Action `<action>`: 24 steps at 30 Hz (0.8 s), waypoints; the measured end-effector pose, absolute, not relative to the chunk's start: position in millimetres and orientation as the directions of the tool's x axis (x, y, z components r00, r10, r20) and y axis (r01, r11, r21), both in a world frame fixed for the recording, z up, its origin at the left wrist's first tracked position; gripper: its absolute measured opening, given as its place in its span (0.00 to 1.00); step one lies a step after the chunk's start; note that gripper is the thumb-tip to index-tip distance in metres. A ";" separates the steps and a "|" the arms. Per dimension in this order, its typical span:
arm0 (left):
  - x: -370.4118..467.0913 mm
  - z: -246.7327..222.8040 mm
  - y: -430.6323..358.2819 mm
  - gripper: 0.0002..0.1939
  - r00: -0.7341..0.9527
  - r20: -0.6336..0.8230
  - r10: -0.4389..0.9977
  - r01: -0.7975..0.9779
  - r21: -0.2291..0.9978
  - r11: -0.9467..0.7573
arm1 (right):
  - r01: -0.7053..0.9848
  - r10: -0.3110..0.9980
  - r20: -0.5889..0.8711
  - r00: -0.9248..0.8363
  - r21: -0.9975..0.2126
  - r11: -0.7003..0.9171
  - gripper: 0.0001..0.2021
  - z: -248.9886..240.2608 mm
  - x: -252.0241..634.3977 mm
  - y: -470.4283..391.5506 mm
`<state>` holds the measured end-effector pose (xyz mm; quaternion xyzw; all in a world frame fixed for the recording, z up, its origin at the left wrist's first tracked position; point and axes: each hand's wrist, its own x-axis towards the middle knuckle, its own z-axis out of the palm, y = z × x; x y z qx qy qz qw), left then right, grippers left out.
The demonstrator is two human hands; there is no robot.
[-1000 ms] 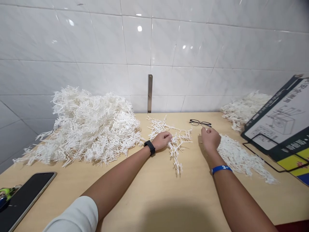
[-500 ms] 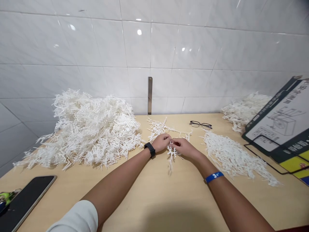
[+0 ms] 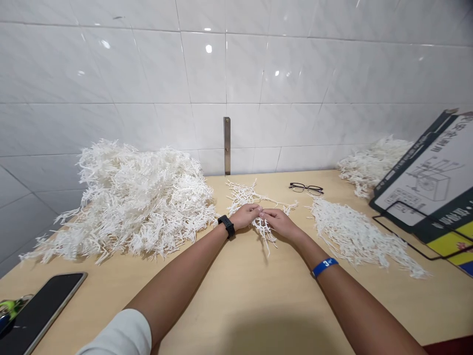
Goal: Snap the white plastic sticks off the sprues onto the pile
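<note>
My left hand (image 3: 246,216) and my right hand (image 3: 279,222) meet over the middle of the table, fingertips pinched together. Between them they hold a white branching plastic strand (image 3: 264,233), whose twigs hang below the fingers. The exact grip point is hidden behind the fingertips. Just behind my hands lies a loose cluster of similar white branching pieces (image 3: 240,193). A large tangled heap of white strands (image 3: 144,197) is to the left of my left hand. To the right of my right hand, a flatter pile of white pieces (image 3: 354,231) is spread out.
Eyeglasses (image 3: 306,188) lie behind the right pile. Another white heap (image 3: 373,162) sits at the back right, beside a printed box (image 3: 432,182) with a black wire frame (image 3: 402,241). A phone (image 3: 44,310) and keys (image 3: 11,308) are at front left. A tiled wall (image 3: 244,74) borders the table.
The hanging twigs have swung and now spread lower right of my fingers. My fingertips have come closer together. The view has shifted slightly.
</note>
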<state>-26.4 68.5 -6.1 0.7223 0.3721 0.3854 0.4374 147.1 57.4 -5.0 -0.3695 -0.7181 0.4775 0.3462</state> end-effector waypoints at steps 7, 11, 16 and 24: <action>-28.1 -2.8 64.0 0.23 0.430 0.167 0.887 0.130 0.961 -0.244 | 0.110 0.864 0.119 -0.489 -0.974 0.197 0.14 -9.4 142.8 61.0; -27.7 0.5 61.3 0.22 0.419 0.155 0.895 0.106 0.970 -0.218 | 0.046 0.866 0.103 -0.489 -0.989 0.143 0.14 -7.1 141.2 59.6; -29.2 -1.4 63.9 0.21 0.381 0.133 0.915 0.005 0.989 -0.146 | -0.050 0.881 0.085 -0.465 -0.996 0.069 0.13 1.5 140.7 55.1; -29.1 2.0 59.7 0.23 0.344 0.117 0.932 -0.108 0.991 -0.084 | 0.161 0.965 0.246 0.095 -0.960 0.229 0.20 10.0 158.5 64.3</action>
